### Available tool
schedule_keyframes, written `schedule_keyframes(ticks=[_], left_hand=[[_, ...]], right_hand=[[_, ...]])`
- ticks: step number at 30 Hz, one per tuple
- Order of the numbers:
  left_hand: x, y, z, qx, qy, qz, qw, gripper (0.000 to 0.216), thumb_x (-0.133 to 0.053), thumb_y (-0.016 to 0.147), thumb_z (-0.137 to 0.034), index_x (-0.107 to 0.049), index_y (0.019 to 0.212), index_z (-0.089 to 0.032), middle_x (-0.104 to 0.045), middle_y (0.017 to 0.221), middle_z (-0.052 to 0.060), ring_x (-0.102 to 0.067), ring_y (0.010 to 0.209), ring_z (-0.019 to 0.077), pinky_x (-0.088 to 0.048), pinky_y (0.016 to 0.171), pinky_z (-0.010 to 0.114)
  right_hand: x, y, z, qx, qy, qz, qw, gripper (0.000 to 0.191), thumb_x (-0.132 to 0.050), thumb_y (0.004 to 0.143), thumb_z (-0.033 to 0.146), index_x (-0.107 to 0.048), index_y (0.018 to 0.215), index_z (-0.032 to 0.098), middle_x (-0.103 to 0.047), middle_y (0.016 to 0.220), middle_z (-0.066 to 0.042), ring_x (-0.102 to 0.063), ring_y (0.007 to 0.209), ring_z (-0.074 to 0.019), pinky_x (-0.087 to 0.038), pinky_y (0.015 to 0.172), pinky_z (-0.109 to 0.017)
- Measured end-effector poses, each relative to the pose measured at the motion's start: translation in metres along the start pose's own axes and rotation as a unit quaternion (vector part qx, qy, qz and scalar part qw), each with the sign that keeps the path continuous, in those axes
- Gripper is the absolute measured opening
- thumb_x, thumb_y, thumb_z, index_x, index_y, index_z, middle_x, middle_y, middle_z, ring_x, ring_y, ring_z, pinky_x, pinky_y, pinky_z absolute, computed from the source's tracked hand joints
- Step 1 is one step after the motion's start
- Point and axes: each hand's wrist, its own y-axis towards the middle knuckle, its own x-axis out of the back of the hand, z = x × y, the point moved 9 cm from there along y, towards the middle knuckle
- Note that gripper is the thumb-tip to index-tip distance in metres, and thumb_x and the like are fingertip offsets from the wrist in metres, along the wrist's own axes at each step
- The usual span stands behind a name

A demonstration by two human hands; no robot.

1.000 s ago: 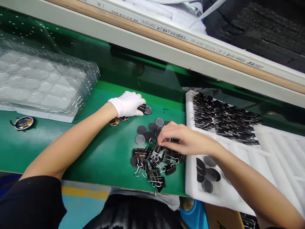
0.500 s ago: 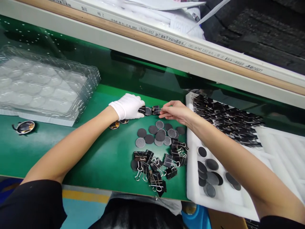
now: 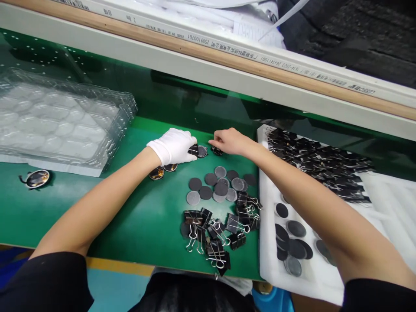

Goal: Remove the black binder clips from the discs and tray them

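Observation:
My left hand (image 3: 175, 146), in a white glove, is closed around a black binder clip (image 3: 193, 150) that shows at its fingertips. Just right of that clip, a round grey disc (image 3: 202, 151) sticks out. My bare right hand (image 3: 230, 141) has its fingers curled over a second black binder clip (image 3: 216, 151), a small gap away from the disc. Below my left wrist lie two round pieces with shiny amber-and-dark faces (image 3: 156, 173). Nearer me are loose grey and black discs (image 3: 221, 188) and a heap of binder clips (image 3: 215, 229).
A white foam tray (image 3: 264, 260) on the right holds rows of binder clips (image 3: 315, 164) and several dark discs (image 3: 295, 228). Clear plastic trays (image 3: 58, 117) stand at left, near another amber-faced round piece (image 3: 37, 178). A pale rail (image 3: 208, 65) runs along the back.
My right hand has turned over and its clip has come away from beside the disc. My left hand stays in nearly the same place. The view has shifted slightly.

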Motion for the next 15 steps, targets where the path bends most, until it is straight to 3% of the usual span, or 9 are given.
schedule_keyframes(ticks=[5,8,12,15], left_hand=[[0.0,0.001,0.0,0.001,-0.008,0.005,1.0,0.049,-0.055,0.087,-0.06,-0.07,0.108,-0.018,-0.069,0.098,0.012,-0.069,0.086,0.0306,-0.042,0.067,0.036],[0.0,0.0,0.0,0.004,-0.012,0.015,1.0,0.049,-0.055,0.087,-0.059,-0.07,0.109,-0.017,-0.069,0.1,0.013,-0.068,0.087,0.031,-0.043,0.07,0.036],[0.0,0.0,0.001,0.005,-0.021,0.023,0.999,0.05,-0.056,0.087,-0.059,-0.07,0.112,-0.018,-0.069,0.103,0.013,-0.068,0.092,0.0316,-0.045,0.076,0.037],[0.0,-0.001,0.001,0.007,-0.03,0.028,0.999,0.05,-0.055,0.087,-0.058,-0.07,0.116,-0.02,-0.069,0.105,0.013,-0.067,0.095,0.0317,-0.045,0.08,0.038]], right_hand=[[-0.005,-0.014,-0.003,-0.094,0.114,0.024,0.989,0.038,-0.06,0.097,0.041,-0.059,0.065,0.022,-0.069,0.062,-0.005,-0.067,0.062,-0.0192,-0.053,0.071,-0.032],[-0.011,-0.024,0.003,-0.133,0.111,0.067,0.983,0.045,-0.056,0.099,0.046,-0.061,0.063,0.02,-0.071,0.065,-0.009,-0.069,0.064,-0.0229,-0.056,0.073,-0.037],[0.014,-0.025,0.001,-0.166,0.017,-0.043,0.985,0.067,-0.035,0.099,0.071,-0.07,0.09,0.015,-0.073,0.098,-0.023,-0.068,0.104,-0.0403,-0.051,0.092,-0.056],[0.018,-0.016,-0.004,-0.155,0.098,-0.13,0.974,0.076,-0.012,0.1,0.07,-0.065,0.113,0.017,-0.065,0.121,-0.024,-0.056,0.123,-0.044,-0.041,0.101,-0.064]])
